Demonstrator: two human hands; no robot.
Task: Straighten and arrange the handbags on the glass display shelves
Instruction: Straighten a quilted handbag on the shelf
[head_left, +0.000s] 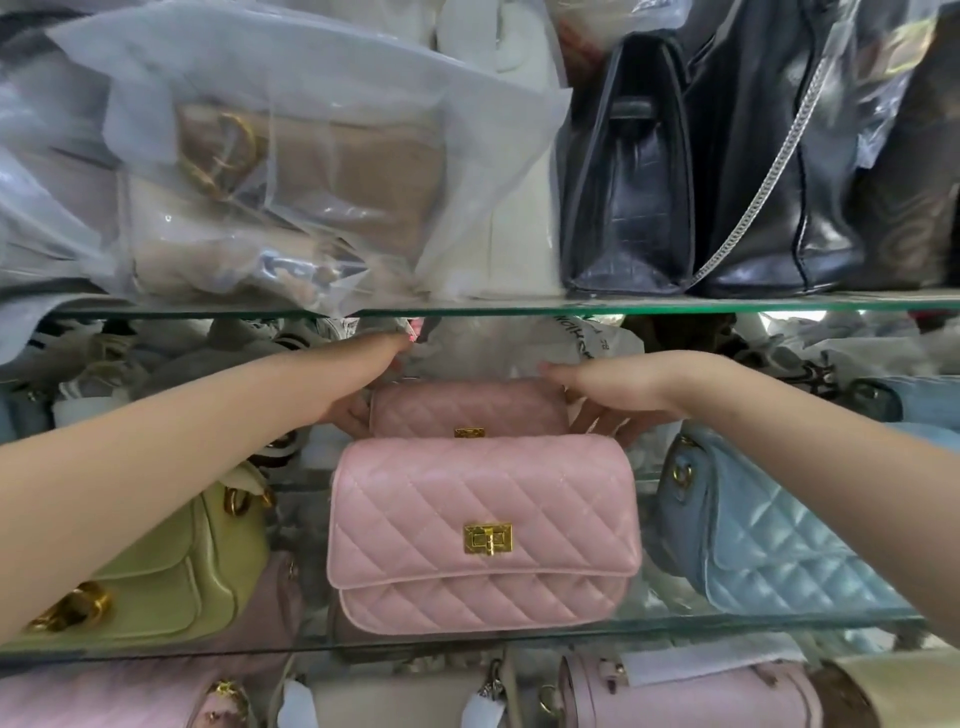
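Two pink quilted handbags with gold clasps stand one behind the other on the middle glass shelf (519, 631). The front pink bag (483, 530) sits near the shelf's front edge. Both my hands reach over it to the rear pink bag (467, 410). My left hand (363, 379) grips the rear bag's left end, fingers wrapped under its side. My right hand (602, 400) grips its right end, thumb on top and fingers down the side. A crumpled clear plastic bag (498, 348) lies just behind the rear bag.
A yellow-green bag (171, 577) stands left of the pink ones, a light blue quilted bag (769, 535) right. The upper glass shelf (675, 304) carries a plastic-wrapped beige bag (291, 176) and black bags (639, 176). More pink bags (691, 696) sit on the shelf below.
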